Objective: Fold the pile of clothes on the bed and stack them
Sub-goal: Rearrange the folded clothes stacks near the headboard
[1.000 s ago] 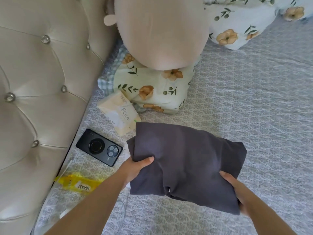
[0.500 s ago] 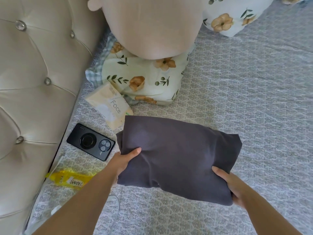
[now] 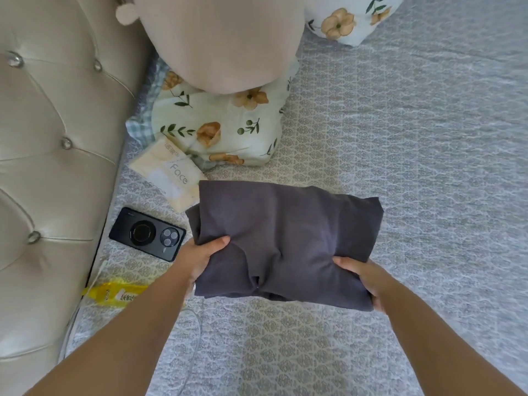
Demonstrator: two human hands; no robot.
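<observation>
Where thumbs lay flatter before, left hand [image 3: 200, 257] and right hand [image 3: 361, 277] now pinch deeper creases into the folded dark grey garment [image 3: 283, 241], held over the quilted bedspread [image 3: 428, 155] beside the phone [image 3: 147, 234].

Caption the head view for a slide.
Both hands, left hand and right hand, grip a folded dark grey garment over the bed.

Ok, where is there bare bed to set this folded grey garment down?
Bare bedspread lies right of the grey garment and below the arms. Crowded on the left: phone, tissue pack, yellow packet, floral pillow.
</observation>
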